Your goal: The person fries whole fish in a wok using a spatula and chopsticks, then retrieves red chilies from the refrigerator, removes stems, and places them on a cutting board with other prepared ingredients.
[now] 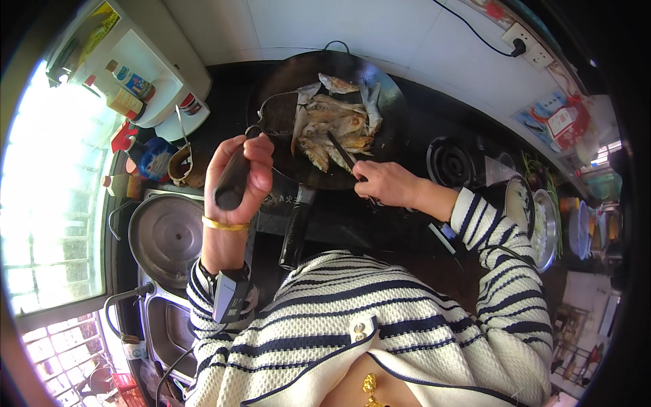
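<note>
Several browned fish [338, 122] lie heaped in a dark wok [391, 102] on the stove. My left hand [241, 168] is closed around the dark handle of a metal spatula [279, 114], whose blade is inside the wok against the left edge of the fish. From the right, my right hand [379, 180] grips dark chopsticks [342, 150], their tips among the fish. The wok's own black handle [295, 234] points towards my body, between my two arms, and neither hand touches it.
A round metal lid [168, 239] lies by the sink [170, 325] on the left. Bottles stand on a white shelf [168, 86] at the upper left. Right of the wok are a burner [450, 163] and a metal bowl [545, 229]. The tiled wall [366, 25] rises behind.
</note>
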Motion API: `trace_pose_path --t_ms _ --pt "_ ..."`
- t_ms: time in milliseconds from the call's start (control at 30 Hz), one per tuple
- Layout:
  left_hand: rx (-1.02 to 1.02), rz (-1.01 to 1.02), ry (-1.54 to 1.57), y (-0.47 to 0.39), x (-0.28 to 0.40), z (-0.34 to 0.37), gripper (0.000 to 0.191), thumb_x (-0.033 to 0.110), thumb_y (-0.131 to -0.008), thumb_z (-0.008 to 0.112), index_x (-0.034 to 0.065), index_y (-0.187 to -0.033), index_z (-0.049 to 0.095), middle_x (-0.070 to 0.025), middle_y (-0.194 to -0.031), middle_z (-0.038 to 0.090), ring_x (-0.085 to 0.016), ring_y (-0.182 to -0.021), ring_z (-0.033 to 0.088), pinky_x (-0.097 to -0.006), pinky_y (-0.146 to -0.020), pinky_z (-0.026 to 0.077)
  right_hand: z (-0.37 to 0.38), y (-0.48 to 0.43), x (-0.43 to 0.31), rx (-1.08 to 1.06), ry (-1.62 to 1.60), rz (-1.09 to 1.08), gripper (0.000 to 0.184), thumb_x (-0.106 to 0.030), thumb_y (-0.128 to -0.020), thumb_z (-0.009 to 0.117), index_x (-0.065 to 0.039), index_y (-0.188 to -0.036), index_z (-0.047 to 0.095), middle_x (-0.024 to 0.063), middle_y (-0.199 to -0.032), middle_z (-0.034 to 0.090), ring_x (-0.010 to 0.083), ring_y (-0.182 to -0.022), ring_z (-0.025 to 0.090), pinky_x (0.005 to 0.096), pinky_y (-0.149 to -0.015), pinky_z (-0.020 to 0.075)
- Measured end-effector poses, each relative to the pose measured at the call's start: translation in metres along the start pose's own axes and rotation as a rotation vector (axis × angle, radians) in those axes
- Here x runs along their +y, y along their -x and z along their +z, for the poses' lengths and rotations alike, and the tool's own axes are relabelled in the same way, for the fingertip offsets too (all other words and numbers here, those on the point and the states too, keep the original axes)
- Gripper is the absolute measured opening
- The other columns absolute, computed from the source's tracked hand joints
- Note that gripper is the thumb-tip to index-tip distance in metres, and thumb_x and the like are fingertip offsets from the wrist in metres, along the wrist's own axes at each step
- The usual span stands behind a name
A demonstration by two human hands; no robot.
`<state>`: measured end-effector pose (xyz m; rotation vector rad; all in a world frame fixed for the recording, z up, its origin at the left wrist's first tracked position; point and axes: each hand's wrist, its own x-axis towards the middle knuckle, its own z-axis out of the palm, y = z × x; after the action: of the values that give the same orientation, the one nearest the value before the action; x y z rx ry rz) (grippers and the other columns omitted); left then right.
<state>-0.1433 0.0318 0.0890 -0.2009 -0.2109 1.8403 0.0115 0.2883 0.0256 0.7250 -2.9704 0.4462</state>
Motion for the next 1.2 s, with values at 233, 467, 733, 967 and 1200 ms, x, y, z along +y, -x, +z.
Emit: trace_pose_path --t_ms 233,467,733,967,1200 --pt "-0.1 0.051 -0.033 0.025 -0.009 0.002 0.027 0.014 -0.087 0.043 -0.0051 -0.106 0.041 -0.0044 -0.077 0.046 -0.013 -0.065 0.047 -0.0267 -0.058 0.04 -0.012 -0.084 0.043 0.595 -0.331 0.39 0.024 -0.03 -0.077 0.064 -0.007 -0.075 0.059 0.0105 -0.065 0.052 0.0259 -0.065 0.054 0.0361 -0.06 0.0421" --pt "-0.129 0.053 -0.047 0.034 -0.005 -0.007 0.027 0.016 -0.088 0.041 -0.005 -0.106 0.042 -0.0033 -0.076 0.044 -0.013 -0.064 0.046 -0.0276 -0.058 0.041 -0.057 -0.095 0.07 0.383 -0.366 0.678 0.027 -0.03 -0.081 0.059 -0.005 -0.073 0.056 0.0061 -0.057 0.055 0.0174 -0.057 0.057 0.0312 -0.055 0.0443" --pt "-0.151 0.069 -0.1 0.036 -0.003 -0.004 0.027 0.016 -0.088 0.041 -0.0048 -0.105 0.042 -0.0027 -0.074 0.043 -0.012 -0.062 0.044 -0.0257 -0.055 0.039 -0.055 -0.122 0.056 0.342 -0.583 0.503 0.017 -0.023 -0.08 0.062 -0.006 -0.08 0.059 0.0003 -0.064 0.058 0.0086 -0.057 0.056 0.0257 -0.054 0.0434" --pt "-0.162 0.079 -0.075 0.042 -0.005 -0.003 0.028 0.016 -0.088 0.041 -0.005 -0.106 0.042 -0.0024 -0.073 0.043 -0.011 -0.061 0.044 -0.0254 -0.055 0.038 -0.042 -0.159 0.057 0.261 -0.519 0.433 0.021 -0.026 -0.082 0.06 -0.006 -0.082 0.062 0.0038 -0.063 0.059 0.0129 -0.056 0.056 0.0277 -0.056 0.0442" --pt "-0.172 0.095 -0.05 0.045 -0.005 -0.006 0.028 0.016 -0.088 0.04 -0.005 -0.107 0.042 -0.0028 -0.073 0.042 -0.012 -0.061 0.044 -0.026 -0.057 0.039 -0.032 -0.187 0.065 0.11 -0.43 0.385 0.029 -0.033 -0.086 0.055 -0.006 -0.076 0.06 0.0082 -0.058 0.057 0.0165 -0.052 0.06 0.0305 -0.054 0.0464"
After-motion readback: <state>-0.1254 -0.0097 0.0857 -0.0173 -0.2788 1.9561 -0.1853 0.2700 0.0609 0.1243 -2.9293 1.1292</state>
